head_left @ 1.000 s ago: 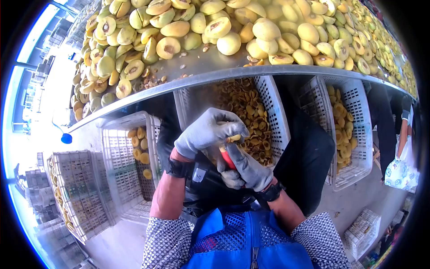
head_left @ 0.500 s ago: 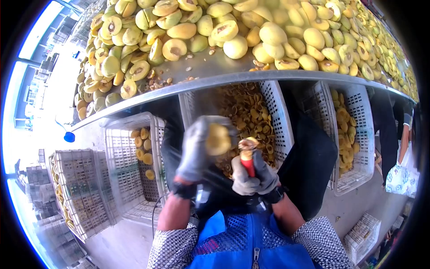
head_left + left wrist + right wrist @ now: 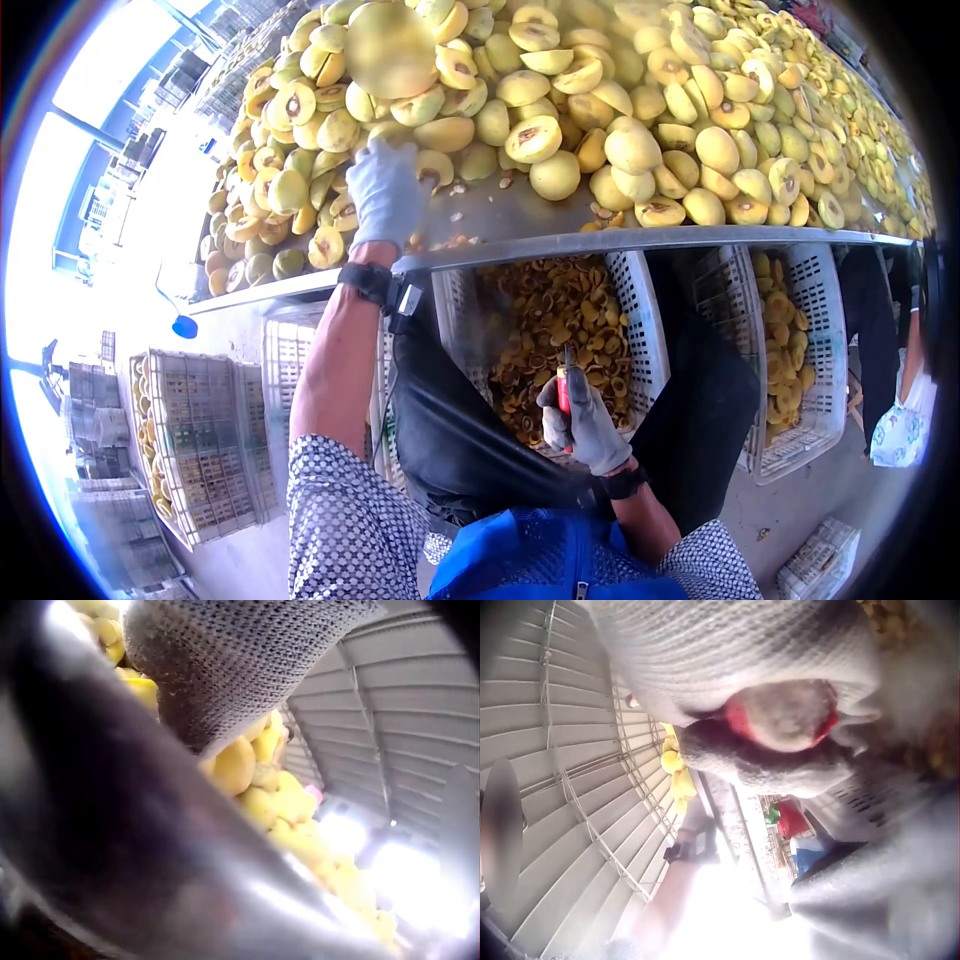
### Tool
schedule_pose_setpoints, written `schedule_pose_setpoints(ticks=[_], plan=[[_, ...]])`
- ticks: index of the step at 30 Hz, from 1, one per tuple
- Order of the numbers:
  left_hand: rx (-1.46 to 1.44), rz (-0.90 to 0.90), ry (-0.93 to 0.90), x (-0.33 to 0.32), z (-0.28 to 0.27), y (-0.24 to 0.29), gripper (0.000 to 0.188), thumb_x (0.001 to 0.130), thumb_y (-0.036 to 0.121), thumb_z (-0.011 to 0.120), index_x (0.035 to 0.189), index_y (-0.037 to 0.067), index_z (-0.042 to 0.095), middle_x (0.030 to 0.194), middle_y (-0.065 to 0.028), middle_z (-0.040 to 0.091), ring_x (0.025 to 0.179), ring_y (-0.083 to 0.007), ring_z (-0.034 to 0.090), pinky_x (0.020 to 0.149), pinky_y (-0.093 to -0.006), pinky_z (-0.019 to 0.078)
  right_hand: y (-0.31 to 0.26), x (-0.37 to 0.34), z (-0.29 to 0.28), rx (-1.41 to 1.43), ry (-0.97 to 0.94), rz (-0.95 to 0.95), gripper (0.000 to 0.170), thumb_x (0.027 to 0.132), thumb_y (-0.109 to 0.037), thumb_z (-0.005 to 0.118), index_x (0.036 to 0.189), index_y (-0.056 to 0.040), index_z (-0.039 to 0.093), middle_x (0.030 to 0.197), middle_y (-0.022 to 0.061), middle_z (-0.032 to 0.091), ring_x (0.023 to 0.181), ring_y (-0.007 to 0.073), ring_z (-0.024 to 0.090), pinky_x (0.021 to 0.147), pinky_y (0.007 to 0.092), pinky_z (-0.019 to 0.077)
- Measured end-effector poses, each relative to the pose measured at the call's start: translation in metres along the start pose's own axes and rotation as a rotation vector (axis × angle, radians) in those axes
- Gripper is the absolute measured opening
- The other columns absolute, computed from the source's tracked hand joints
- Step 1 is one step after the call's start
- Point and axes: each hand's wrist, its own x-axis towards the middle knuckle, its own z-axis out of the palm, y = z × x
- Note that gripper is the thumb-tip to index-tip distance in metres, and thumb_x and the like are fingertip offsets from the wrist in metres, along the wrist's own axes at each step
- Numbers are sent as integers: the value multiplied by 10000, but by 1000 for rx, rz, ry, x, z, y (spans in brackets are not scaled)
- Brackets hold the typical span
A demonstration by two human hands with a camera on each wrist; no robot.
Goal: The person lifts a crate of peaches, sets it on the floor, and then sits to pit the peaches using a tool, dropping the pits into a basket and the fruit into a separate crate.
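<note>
My gloved left hand [image 3: 385, 190] reaches over the metal table's front edge to the heap of halved yellow peaches [image 3: 533, 138], fingertips right at the fruit. Just beyond it, a blurred round peach half [image 3: 390, 50] appears over the heap. In the left wrist view, the glove [image 3: 217, 660] covers part of the peaches [image 3: 259, 802]; its fingertips are hidden. My gloved right hand [image 3: 592, 425] grips a red-handled tool [image 3: 563, 390] with a narrow metal tip pointing up, above a crate of brownish fruit pieces [image 3: 560, 300]. The right wrist view shows the handle's worn end [image 3: 787, 716] inside the curled glove.
The table's metal rim [image 3: 600, 241] runs across in front of my knees. A white crate [image 3: 800, 400] with peach halves stands at the right, stacked crates [image 3: 200, 440] at the left. Another person's arm [image 3: 914, 350] and a patterned bag [image 3: 900, 430] are at the far right.
My left hand has moved from beside the tool, where it held a peach half, forward to the heap. The fruit piece at the tool's tip is gone; the right hand has lowered slightly.
</note>
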Motion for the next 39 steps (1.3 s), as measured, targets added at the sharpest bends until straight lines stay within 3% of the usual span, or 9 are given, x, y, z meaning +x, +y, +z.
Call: schedule_pose_setpoints(ticks=[4, 9, 13, 17, 20, 23, 28, 33, 39], plan=[[-180, 79, 96, -20, -3, 9, 390, 741, 269, 820, 1037, 110, 622, 977, -139, 638, 921, -355, 622, 753, -456, 499, -15, 3, 10, -165, 15, -142, 623, 989, -637, 442, 971, -32, 589, 554, -4, 491, 410, 76, 417, 398, 237, 331], [-927, -31, -9, -77, -74, 48, 387, 828, 76, 773, 1180, 26, 619, 995, -115, 709, 896, -218, 695, 801, -337, 557, -73, 4, 48, -175, 68, -364, 444, 1043, -466, 485, 1078, -37, 593, 648, -26, 534, 483, 43, 467, 430, 199, 350], [-1680, -303, -166, -130, -81, 92, 488, 917, 290, 742, 1279, -11, 611, 1186, -115, 673, 1029, -171, 654, 909, -299, 532, -80, 11, 56, -445, -14, -529, 245, 1048, -257, 548, 1077, -17, 587, 742, -37, 539, 652, 10, 458, 556, 192, 377], [-1969, -503, -134, -162, -49, 122, 437, 1047, 390, 519, 1251, 9, 584, 1151, -88, 652, 1028, -131, 612, 916, -280, 501, -50, 12, 43, -504, 101, -518, 260, 1037, -237, 562, 980, 15, 591, 700, 24, 569, 628, 78, 521, 560, 256, 424], [-1847, -494, -171, -172, -36, 122, 431, 1063, 387, 475, 1241, 12, 588, 1133, -81, 644, 998, -130, 603, 898, -282, 497, -51, 6, 34, -874, 156, -674, 264, 1022, -234, 579, 957, 21, 597, 680, 122, 608, 594, 197, 618, 540, 306, 447], [-1796, -446, -152, -168, -50, 123, 424, 1065, 369, 473, 1252, 9, 594, 1122, -77, 650, 997, -130, 601, 900, -281, 493, -62, -4, 42, -922, 211, -586, 265, 1007, -235, 594, 947, 22, 603, 686, 193, 613, 615, 315, 660, 538, 348, 463], [-1733, -446, -119, -166, -43, 129, 395, 1065, 337, 480, 1185, -1, 645, 1042, -64, 676, 953, -114, 602, 873, -268, 489, -68, 3, 36, -1045, 178, -650, 271, 995, -239, 612, 992, 31, 631, 778, 236, 672, 711, 360, 702, 574, 371, 509], [-1782, -457, -253, -162, -39, 124, 404, 1058, 337, 489, 1100, -15, 681, 953, -68, 696, 867, -121, 623, 809, -271, 507, -61, 6, 28, -1031, 152, -511, 302, 1004, -253, 598, 984, 45, 637, 779, 223, 679, 696, 337, 700, 583, 363, 504], [-1105, 77, -762, -122, -44, 97, 572, 1017, 512, 499, 1021, -13, 726, 859, -63, 702, 800, -131, 640, 749, -299, 530, -44, 4, 20, -779, 14, -280, 431, 1048, -356, 516, 911, 40, 617, 652, 36, 578, 604, 135, 579, 554, 293, 429]])
